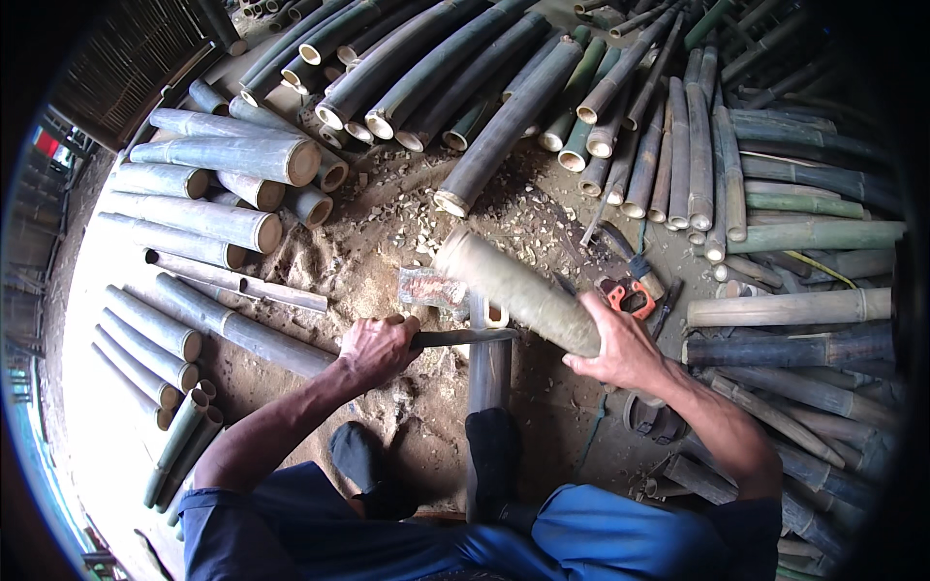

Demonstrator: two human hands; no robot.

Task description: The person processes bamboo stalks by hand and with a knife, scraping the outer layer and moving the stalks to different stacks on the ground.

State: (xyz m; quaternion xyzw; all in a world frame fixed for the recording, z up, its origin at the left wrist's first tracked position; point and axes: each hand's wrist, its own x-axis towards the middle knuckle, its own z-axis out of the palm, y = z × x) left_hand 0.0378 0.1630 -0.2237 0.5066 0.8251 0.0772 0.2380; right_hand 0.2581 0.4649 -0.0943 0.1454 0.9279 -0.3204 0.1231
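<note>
My left hand [378, 347] is closed round the handle of a knife-like tool with a dark blade [465, 338]. The blade lies across a grey-green bamboo pole [489, 378], just below an opening cut in its wall. My right hand [625, 349] grips the lower end of a thick, pale bamboo piece [523, 295], blurred and slanting up to the left above the blade tip. It hides part of the ground behind it. One dark-socked foot [492, 450] rests on the pole, and the other [356, 455] stands left of it.
Cut bamboo poles [228, 160] lie stacked to the left, with more poles [455, 63] fanned out at the back and others [790, 310] piled on the right. Beside my right hand lies a saw with an orange handle [630, 298]. Chips [407, 198] cover the ground.
</note>
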